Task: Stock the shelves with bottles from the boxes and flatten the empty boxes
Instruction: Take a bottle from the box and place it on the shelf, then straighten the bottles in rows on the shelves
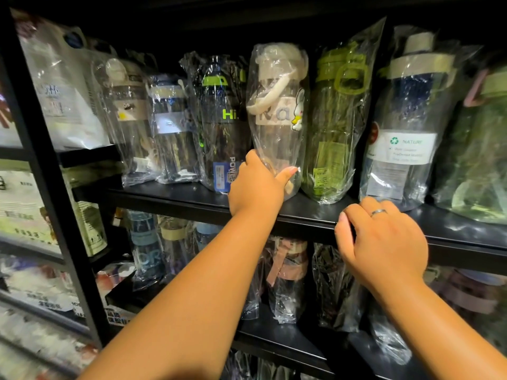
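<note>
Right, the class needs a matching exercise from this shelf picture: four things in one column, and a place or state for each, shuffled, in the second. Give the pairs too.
Column A
1. rabbit bottle
2. green loop-handled bottle
3. dark blue bottle
4. right hand

Column B
a. rests on the front edge of the shelf
b. carries a white NATURE label
c. held low down by the left hand
d. stands just right of the rabbit bottle

Pairs: 1-c; 2-d; 3-b; 4-a
</note>
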`<state>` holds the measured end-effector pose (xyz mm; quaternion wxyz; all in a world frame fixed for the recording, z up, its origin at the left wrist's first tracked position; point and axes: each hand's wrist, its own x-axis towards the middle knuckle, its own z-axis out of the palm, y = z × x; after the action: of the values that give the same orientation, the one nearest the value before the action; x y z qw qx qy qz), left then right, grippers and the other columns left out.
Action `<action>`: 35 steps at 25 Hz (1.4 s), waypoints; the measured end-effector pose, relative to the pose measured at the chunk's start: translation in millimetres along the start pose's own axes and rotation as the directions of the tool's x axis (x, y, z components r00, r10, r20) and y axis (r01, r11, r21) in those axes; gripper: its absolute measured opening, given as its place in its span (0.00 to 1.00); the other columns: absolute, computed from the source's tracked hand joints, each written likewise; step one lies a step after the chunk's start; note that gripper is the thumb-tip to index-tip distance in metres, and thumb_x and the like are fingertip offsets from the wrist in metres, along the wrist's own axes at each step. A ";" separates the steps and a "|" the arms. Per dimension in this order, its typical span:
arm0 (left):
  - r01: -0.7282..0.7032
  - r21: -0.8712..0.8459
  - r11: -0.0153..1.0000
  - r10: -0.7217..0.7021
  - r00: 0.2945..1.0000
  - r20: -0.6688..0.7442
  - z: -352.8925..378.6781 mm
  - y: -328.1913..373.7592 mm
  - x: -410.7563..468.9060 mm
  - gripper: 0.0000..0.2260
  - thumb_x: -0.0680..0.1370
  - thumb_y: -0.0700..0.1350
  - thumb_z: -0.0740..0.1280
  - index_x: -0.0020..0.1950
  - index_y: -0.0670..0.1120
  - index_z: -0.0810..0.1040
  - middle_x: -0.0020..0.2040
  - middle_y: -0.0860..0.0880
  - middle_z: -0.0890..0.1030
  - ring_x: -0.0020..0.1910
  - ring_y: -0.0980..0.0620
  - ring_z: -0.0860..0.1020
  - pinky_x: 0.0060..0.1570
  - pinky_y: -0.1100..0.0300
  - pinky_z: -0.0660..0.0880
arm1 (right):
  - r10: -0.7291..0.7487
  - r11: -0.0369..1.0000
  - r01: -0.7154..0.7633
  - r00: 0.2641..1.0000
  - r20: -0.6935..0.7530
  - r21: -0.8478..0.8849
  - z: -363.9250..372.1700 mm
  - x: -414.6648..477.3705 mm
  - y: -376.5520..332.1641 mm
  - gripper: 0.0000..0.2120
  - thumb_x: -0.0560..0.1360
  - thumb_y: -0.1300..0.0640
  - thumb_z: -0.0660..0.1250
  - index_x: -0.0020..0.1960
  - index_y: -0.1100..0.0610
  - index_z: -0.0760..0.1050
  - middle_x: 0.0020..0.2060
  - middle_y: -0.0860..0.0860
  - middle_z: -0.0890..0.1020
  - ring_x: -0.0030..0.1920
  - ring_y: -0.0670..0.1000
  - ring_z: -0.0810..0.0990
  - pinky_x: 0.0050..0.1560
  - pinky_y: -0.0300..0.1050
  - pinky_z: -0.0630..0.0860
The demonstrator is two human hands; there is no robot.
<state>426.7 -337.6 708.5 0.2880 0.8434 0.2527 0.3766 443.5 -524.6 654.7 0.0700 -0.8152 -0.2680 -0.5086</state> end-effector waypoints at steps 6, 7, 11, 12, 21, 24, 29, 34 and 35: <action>0.029 0.047 0.998 -0.032 0.999 0.044 1.7 1.1 5.6 0.36 0.73 0.68 0.68 0.71 0.46 0.65 0.65 0.45 0.77 0.61 0.40 0.77 0.52 0.45 0.76 | 0.014 1.000 -0.014 1.000 0.012 0.026 0.2 -1.2 -0.9 0.17 0.77 0.53 0.56 0.36 0.58 0.76 0.31 0.54 0.74 0.33 0.59 0.73 0.33 0.45 0.56; 0.028 0.043 0.999 -0.030 0.998 0.061 1.3 0.1 4.9 0.36 0.73 0.68 0.68 0.71 0.46 0.65 0.65 0.45 0.77 0.62 0.40 0.76 0.53 0.45 0.75 | 0.019 0.999 -0.020 1.000 0.025 0.037 0.1 -1.4 -1.5 0.17 0.78 0.53 0.56 0.36 0.59 0.76 0.31 0.54 0.74 0.33 0.59 0.73 0.33 0.45 0.57; -0.068 -0.029 0.997 0.070 0.994 0.090 -13.7 -14.4 -5.3 0.40 0.73 0.65 0.70 0.78 0.48 0.61 0.71 0.47 0.73 0.68 0.45 0.73 0.60 0.49 0.73 | 0.110 0.983 -0.117 0.992 0.056 0.144 -2.3 -0.5 -1.0 0.14 0.77 0.53 0.60 0.38 0.58 0.79 0.34 0.54 0.76 0.36 0.60 0.75 0.34 0.44 0.59; -0.114 -0.043 0.993 0.117 0.991 0.065 -23.0 -22.2 -9.3 0.38 0.73 0.64 0.70 0.77 0.49 0.62 0.71 0.49 0.73 0.68 0.47 0.73 0.61 0.50 0.72 | 0.141 0.964 -0.151 0.988 0.058 0.218 -4.1 1.3 -2.3 0.12 0.77 0.54 0.62 0.40 0.57 0.80 0.36 0.54 0.77 0.39 0.60 0.76 0.35 0.44 0.61; -0.156 0.060 0.986 0.163 0.977 -0.139 -124.6 -150.1 7.3 0.25 0.75 0.54 0.72 0.69 0.50 0.70 0.66 0.48 0.71 0.65 0.47 0.71 0.63 0.55 0.68 | -0.063 0.743 -0.055 0.986 0.152 0.667 -4.2 58.7 -124.5 0.14 0.73 0.52 0.70 0.57 0.53 0.77 0.53 0.51 0.76 0.56 0.57 0.75 0.53 0.49 0.72; -0.041 -0.014 0.999 0.039 0.991 -0.131 -149.8 -181.9 36.7 0.28 0.75 0.53 0.72 0.71 0.49 0.66 0.68 0.46 0.67 0.65 0.47 0.71 0.58 0.60 0.67 | -0.093 0.670 -0.074 0.979 0.183 0.738 11.5 89.8 -192.3 0.15 0.73 0.51 0.69 0.59 0.53 0.76 0.55 0.51 0.74 0.57 0.56 0.75 0.56 0.51 0.74; 0.088 -0.121 0.989 -0.097 0.993 -0.068 -161.3 -215.6 108.9 0.42 0.73 0.53 0.75 0.79 0.45 0.56 0.75 0.41 0.61 0.71 0.42 0.67 0.66 0.55 0.65 | 0.050 0.670 -0.236 0.960 0.274 0.704 43.0 137.2 -263.9 0.14 0.75 0.50 0.68 0.59 0.52 0.74 0.57 0.52 0.74 0.53 0.55 0.76 0.53 0.51 0.75; 0.152 -0.272 0.950 -0.137 0.988 0.074 -154.5 -229.4 167.0 0.49 0.72 0.55 0.77 0.80 0.47 0.47 0.78 0.41 0.58 0.74 0.41 0.64 0.69 0.50 0.65 | 0.122 0.767 -0.298 0.937 0.327 0.568 70.4 135.9 -284.7 0.13 0.76 0.49 0.67 0.58 0.53 0.74 0.55 0.53 0.74 0.54 0.56 0.76 0.49 0.48 0.72; 0.144 -0.301 0.943 -0.114 0.987 0.112 -152.8 -232.0 175.0 0.50 0.71 0.54 0.77 0.80 0.47 0.46 0.78 0.42 0.59 0.74 0.41 0.64 0.70 0.49 0.65 | 0.146 0.775 -0.321 0.929 0.340 0.545 71.9 135.9 -284.8 0.12 0.76 0.49 0.67 0.57 0.53 0.74 0.55 0.53 0.74 0.53 0.55 0.75 0.48 0.47 0.70</action>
<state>361.8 -16.0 721.4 0.4515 0.7865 0.2319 0.3519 401.8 -206.0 693.4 0.3453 -0.8426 -0.3156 -0.2669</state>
